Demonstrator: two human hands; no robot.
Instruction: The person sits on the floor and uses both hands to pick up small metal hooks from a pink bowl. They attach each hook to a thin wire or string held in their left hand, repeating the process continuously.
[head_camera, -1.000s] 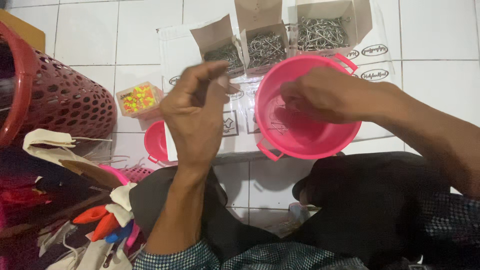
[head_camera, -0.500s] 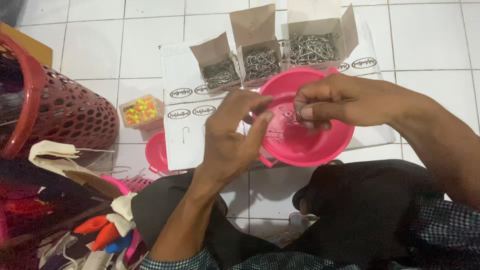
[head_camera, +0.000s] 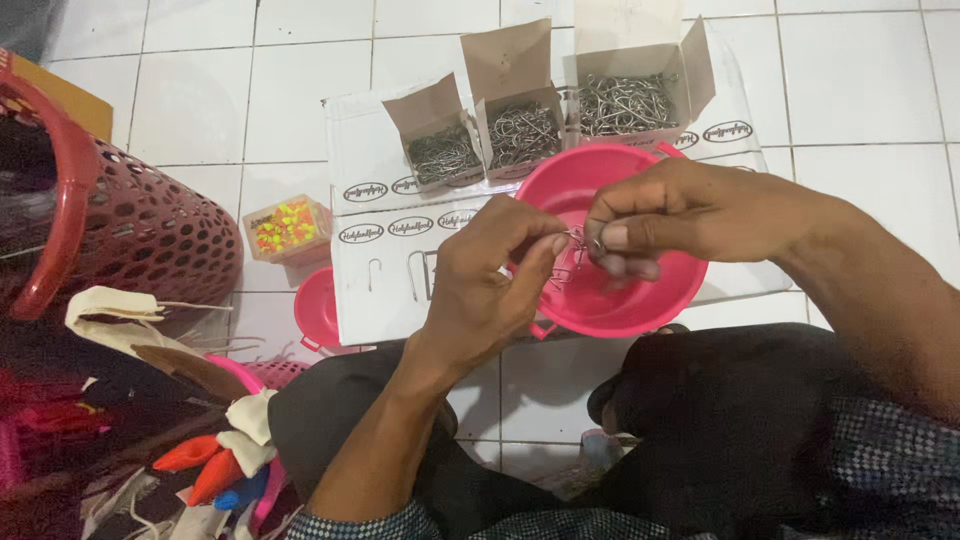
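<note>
My left hand (head_camera: 490, 285) and my right hand (head_camera: 680, 215) meet above a pink plastic bowl (head_camera: 640, 300). Both pinch a small cluster of thin metal hooks (head_camera: 575, 245) between thumb and fingertips. The bowl rests on a white printed sheet (head_camera: 385, 270) on the tiled floor. Behind it stand three open cardboard boxes (head_camera: 525, 130) filled with more metal hooks. My knees, in dark trousers, are at the bottom of the view.
A red perforated basket (head_camera: 130, 235) stands at the left. A small clear box of yellow and pink beads (head_camera: 285, 228) and a pink lid (head_camera: 318, 310) lie near the sheet. Cloth scraps and coloured pieces (head_camera: 215, 460) pile at bottom left.
My left hand moved right from in front of the sheet to meet my right hand over the bowl. Both hands now pinch the hooks together.
</note>
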